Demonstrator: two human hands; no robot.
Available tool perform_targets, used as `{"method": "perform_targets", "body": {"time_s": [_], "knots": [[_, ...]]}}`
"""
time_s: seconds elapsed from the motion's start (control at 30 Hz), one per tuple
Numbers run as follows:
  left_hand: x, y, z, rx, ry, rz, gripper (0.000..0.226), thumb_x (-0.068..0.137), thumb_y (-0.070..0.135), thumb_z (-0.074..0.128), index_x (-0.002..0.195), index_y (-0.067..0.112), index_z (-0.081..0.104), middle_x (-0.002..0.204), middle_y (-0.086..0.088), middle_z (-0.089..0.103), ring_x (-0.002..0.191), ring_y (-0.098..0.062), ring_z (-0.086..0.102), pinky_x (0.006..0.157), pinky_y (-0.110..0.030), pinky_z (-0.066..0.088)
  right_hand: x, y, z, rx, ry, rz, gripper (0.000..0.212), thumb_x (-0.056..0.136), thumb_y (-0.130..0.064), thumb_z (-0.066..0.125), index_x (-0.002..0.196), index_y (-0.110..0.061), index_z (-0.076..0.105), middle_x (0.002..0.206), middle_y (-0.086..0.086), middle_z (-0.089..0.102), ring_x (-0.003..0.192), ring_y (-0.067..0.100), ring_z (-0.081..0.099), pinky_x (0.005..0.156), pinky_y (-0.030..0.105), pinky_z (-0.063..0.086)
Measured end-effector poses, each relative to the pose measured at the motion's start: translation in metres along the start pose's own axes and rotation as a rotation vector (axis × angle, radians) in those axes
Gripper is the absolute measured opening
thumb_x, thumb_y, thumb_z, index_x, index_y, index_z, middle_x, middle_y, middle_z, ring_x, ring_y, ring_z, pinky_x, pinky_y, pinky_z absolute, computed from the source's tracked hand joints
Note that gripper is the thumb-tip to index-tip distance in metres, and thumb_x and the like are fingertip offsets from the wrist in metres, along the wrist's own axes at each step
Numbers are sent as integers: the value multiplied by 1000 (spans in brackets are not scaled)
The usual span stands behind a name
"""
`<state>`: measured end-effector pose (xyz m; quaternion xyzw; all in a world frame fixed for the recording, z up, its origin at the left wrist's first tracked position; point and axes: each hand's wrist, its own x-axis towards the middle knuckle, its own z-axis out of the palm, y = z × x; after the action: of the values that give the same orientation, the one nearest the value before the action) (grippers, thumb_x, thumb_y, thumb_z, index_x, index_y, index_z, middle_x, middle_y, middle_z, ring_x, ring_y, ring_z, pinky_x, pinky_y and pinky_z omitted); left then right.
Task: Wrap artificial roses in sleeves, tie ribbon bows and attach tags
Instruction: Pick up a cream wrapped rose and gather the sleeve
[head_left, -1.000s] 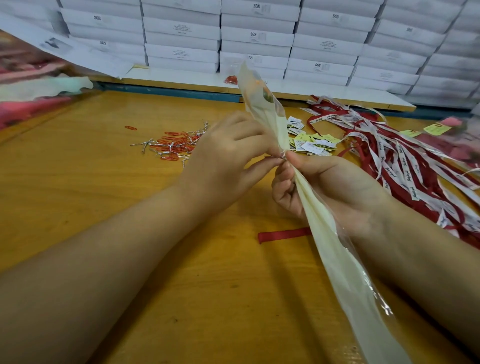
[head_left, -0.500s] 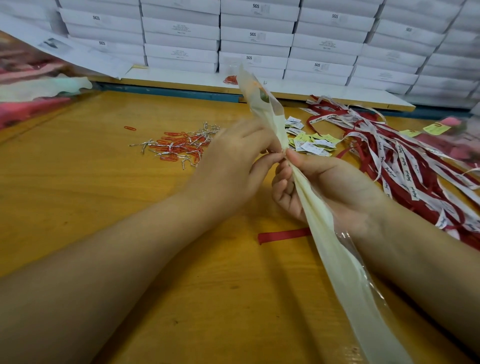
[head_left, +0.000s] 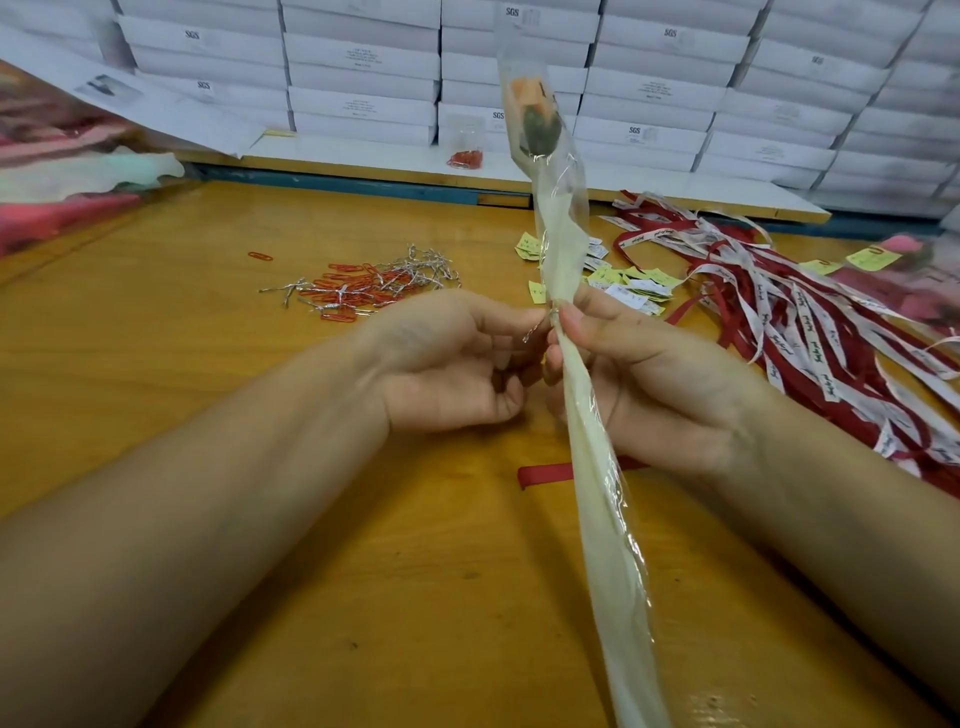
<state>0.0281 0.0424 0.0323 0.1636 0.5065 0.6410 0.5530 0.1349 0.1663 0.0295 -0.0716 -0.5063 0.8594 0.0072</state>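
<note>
An artificial rose (head_left: 535, 117) with an orange head stands upright inside a long clear and cream sleeve (head_left: 587, 457). My right hand (head_left: 644, 384) grips the sleeve at its gathered neck, thumb on the front. A silver twist tie (head_left: 537, 326) sits round that neck, one end sticking out to the left. My left hand (head_left: 452, 364) is just left of the sleeve, palm turned up, fingers curled, fingertips at the tie's loose end. A short red ribbon piece (head_left: 545, 474) lies on the table under the sleeve.
On the wooden table (head_left: 208, 415) lie a heap of red paper clips and silver ties (head_left: 363, 286), yellow and white tags (head_left: 634, 283), and a big tangle of red and white ribbons (head_left: 810, 332) on the right. White boxes (head_left: 363, 78) are stacked behind. Wrapped roses (head_left: 62, 176) lie far left.
The sleeve now stands more upright and the rose head shows. My left hand has rolled palm-up and drawn slightly left of the neck, exposing the tie's end.
</note>
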Motion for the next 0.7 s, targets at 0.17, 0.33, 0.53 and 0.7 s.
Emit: {"method": "perform_targets", "body": {"time_s": [0.17, 0.33, 0.53, 0.7], "knots": [[-5, 1, -1, 65, 70, -43, 13, 71, 22, 68, 82, 16, 71, 84, -1, 66, 71, -11, 64, 62, -21, 39, 1, 1, 1, -2, 3, 0, 12, 79, -11, 59, 90, -15, 62, 65, -2, 65, 58, 5, 64, 54, 17, 53], [6, -16, 6, 685, 538, 592, 10, 92, 15, 59, 100, 22, 60, 99, 2, 63, 80, -6, 58, 69, -18, 47, 0, -1, -4, 92, 121, -16, 4, 78, -13, 61, 81, -15, 62, 65, -2, 62, 56, 5, 64, 50, 18, 52], [-4, -11, -5, 1559, 556, 1149, 15, 86, 17, 66, 99, 11, 72, 98, -3, 70, 97, -23, 62, 83, -46, 47, 1, -2, 3, 163, 105, 26, 13, 77, -12, 62, 89, -11, 65, 65, 0, 64, 56, 6, 66, 51, 17, 54], [-4, -11, -4, 1689, 656, 1393, 15, 87, 18, 63, 88, 7, 73, 87, -8, 72, 84, -29, 66, 73, -41, 43, -2, -4, 4, 205, 93, 39, 20, 77, -11, 61, 97, -11, 63, 66, 2, 66, 55, 7, 67, 51, 18, 55]]}}
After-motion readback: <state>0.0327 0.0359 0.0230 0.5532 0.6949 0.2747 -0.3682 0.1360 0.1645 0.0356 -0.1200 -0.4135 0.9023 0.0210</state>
